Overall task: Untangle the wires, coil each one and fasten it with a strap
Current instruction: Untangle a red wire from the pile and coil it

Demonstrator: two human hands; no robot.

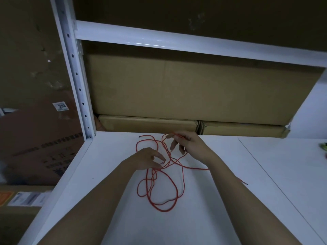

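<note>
A thin red wire (174, 189) lies in loose tangled loops on the white shelf surface (106, 174). My left hand (149, 159) sits on the tangle's middle and pinches a strand where several strands cross. My right hand (187, 142) is farther back, lifted a little, pinching a strand of the same red wire between thumb and fingers near the boxes. One wire end (139, 137) lies loose at the back left. Another end (245, 183) pokes out beyond my right forearm. No strap is visible.
Flat cardboard boxes (185, 96) are stacked at the back of the shelf under a white metal beam (177, 43). A white perforated upright (77, 82) stands at the left. More cartons (35, 138) sit beyond the left edge. A small green object (324, 146) lies at far right.
</note>
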